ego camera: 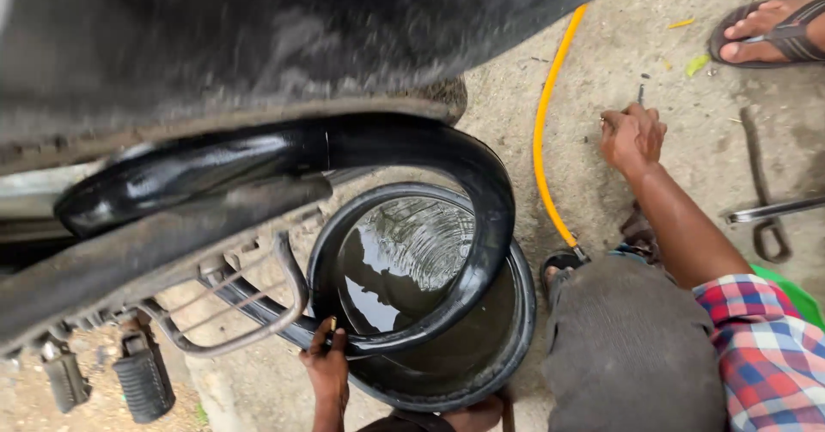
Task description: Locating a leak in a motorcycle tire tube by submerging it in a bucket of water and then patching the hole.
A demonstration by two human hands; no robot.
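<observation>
While the left hand (328,365) grips the wet black inner tube (447,191) at its lower edge, fingers closed around the rubber, the tube loops up from a round black basin (516,329) of dark water and arches under the motorcycle (172,45) overhead. The right hand (632,137) is stretched out to the concrete ground (601,62), fingers curled over what seems to be a small dark tool; blur makes it hard to tell. A yellow hose (541,140) runs just beside that arm. Another person's sandalled foot (769,30) stands at the upper right, and a metal bar (769,211) lies nearby.
</observation>
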